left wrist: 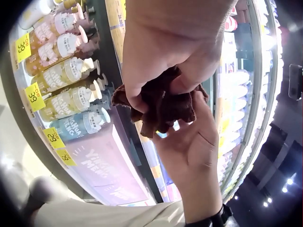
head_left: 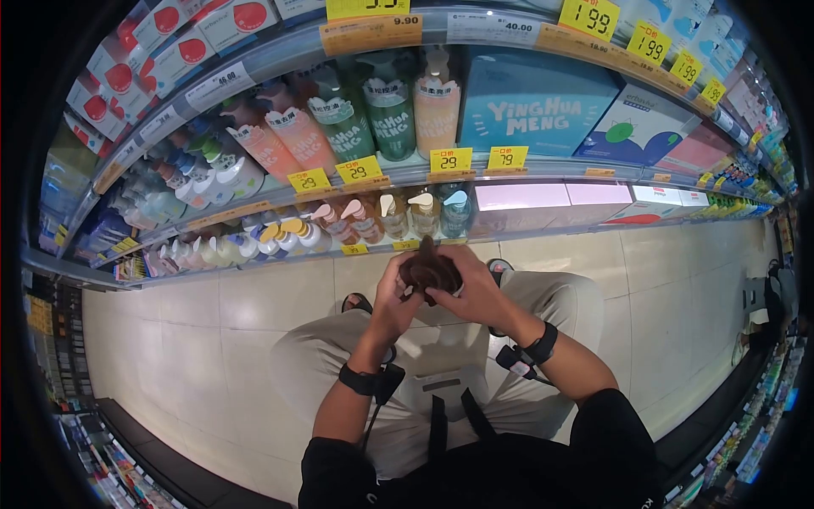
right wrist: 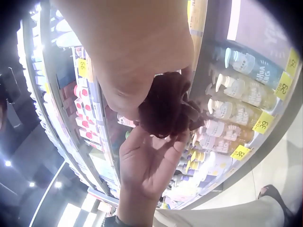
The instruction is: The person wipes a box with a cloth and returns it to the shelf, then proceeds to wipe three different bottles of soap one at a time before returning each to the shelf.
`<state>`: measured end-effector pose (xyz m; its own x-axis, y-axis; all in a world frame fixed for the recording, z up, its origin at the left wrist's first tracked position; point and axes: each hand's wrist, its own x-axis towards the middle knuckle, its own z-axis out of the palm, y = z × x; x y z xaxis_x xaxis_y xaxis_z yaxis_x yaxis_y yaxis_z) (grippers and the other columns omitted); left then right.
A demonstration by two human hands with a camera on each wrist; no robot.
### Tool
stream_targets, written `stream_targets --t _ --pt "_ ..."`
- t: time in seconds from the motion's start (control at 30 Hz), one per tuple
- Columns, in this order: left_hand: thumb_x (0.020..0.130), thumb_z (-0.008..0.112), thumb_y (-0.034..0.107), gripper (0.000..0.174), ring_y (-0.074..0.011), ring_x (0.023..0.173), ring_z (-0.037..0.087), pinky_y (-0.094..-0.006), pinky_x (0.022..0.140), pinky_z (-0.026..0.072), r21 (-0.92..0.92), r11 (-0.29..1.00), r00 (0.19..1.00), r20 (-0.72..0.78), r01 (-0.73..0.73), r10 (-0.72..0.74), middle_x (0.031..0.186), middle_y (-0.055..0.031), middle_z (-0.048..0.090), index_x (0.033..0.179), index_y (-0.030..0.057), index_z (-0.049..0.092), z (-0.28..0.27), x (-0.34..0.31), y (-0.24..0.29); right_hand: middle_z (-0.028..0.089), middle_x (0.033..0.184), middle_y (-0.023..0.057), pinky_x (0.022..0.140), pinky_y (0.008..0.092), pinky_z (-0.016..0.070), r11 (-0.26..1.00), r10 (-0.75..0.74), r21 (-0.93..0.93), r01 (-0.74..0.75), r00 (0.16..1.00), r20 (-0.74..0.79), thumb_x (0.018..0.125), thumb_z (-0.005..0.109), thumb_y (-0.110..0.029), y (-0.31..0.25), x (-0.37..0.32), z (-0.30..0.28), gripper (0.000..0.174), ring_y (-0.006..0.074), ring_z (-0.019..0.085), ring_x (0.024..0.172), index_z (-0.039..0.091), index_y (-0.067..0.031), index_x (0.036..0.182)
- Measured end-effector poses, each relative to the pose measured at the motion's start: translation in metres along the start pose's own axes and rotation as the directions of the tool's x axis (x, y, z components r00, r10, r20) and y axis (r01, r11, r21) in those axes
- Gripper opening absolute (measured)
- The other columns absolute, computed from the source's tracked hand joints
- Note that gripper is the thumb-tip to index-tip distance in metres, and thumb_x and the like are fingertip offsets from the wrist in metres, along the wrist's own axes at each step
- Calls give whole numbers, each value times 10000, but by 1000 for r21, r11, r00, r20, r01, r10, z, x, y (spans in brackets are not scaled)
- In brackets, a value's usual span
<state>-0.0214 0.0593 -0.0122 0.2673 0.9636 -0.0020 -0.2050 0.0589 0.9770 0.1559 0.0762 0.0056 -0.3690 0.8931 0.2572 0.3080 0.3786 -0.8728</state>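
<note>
A bunched dark brown cloth (head_left: 431, 271) is held between both hands in front of the lowest shelf. My left hand (head_left: 395, 293) grips its left side, and my right hand (head_left: 477, 290) grips the right, with both thumbs on the near side. In the left wrist view the brown cloth (left wrist: 165, 104) shows crumpled folds and loose edges, with left fingers (left wrist: 137, 101) pressed into it. From the right wrist, the cloth (right wrist: 163, 106) looks like a rounded bundle under the right hand (right wrist: 137, 61), the left palm (right wrist: 149, 161) below it. Part of the cloth is hidden by the fingers.
Pump bottles (head_left: 424, 212) and pink boxes (head_left: 521, 206) line the lower shelf just beyond the hands. Above stand taller bottles (head_left: 390, 106) and a blue box (head_left: 538, 102). Squatting knees (head_left: 560, 314) flank the arms over a tiled floor (head_left: 246, 339).
</note>
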Motion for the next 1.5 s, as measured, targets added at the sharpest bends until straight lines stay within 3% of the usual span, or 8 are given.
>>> stream_targets --t 0.13,0.23,0.33,0.57,0.77,1.07,1.3,1.5 --pt "741 507 -178 525 -180 1093 538 -281 881 457 -169 986 998 -56 1 -10 1151 -114 546 1230 1 441 -3 6 -11 403 1320 97 940 371 447 774 257 590 -231 966 41 768 713 -147 12 2 2 762 245 448 1200 273 -127 1390" --pt "737 497 -175 536 -209 1091 542 -296 882 457 88 969 966 137 -231 218 1198 -114 530 1225 43 468 -6 7 -17 451 1275 104 932 343 451 172 285 897 -408 892 351 824 647 -75 14 1 2 684 218 478 1166 287 -142 1402" --pt "734 515 -161 561 -224 1137 504 -310 889 450 482 799 933 172 -360 316 1269 -87 490 1236 89 488 -9 13 -6 489 1232 94 894 322 475 134 278 869 -476 860 429 815 580 25 16 2 4 608 179 520 1107 353 -120 1360" --pt "790 535 -54 502 -209 1158 438 -322 901 420 168 978 968 -238 121 -78 1283 -41 465 1264 97 470 -47 -10 34 557 1050 48 812 261 475 572 377 662 -485 872 313 737 526 80 15 10 9 466 118 554 950 482 -56 1181" --pt "830 579 175 334 -214 1106 469 -398 884 413 -558 780 736 -395 284 -550 1197 -38 491 1155 133 514 -129 -12 27 578 977 24 808 263 462 747 313 451 -489 856 411 698 600 -25 3 12 21 425 95 547 902 524 -55 1116" --pt "813 563 173 470 -206 943 554 -512 854 351 -352 819 394 -745 453 -538 1036 -45 584 1258 226 421 -258 50 -72 596 1003 101 830 317 478 878 244 298 -374 886 395 663 665 -83 18 11 45 470 211 599 930 536 -57 1114" --pt "681 801 240 521 -274 929 616 -358 782 475 283 744 331 -940 606 88 1056 -148 644 1105 13 599 -256 94 -111 588 1025 119 827 335 481 887 289 237 -396 877 383 661 676 -91 20 20 39 483 247 600 946 535 -56 1121" --pt "717 776 208 383 -295 897 626 -378 778 468 539 675 502 -819 504 279 968 -172 659 1001 -10 642 -264 93 -127 561 1037 110 853 337 463 946 185 187 -266 913 364 634 697 -80 23 19 42 526 258 574 961 529 -73 1133"
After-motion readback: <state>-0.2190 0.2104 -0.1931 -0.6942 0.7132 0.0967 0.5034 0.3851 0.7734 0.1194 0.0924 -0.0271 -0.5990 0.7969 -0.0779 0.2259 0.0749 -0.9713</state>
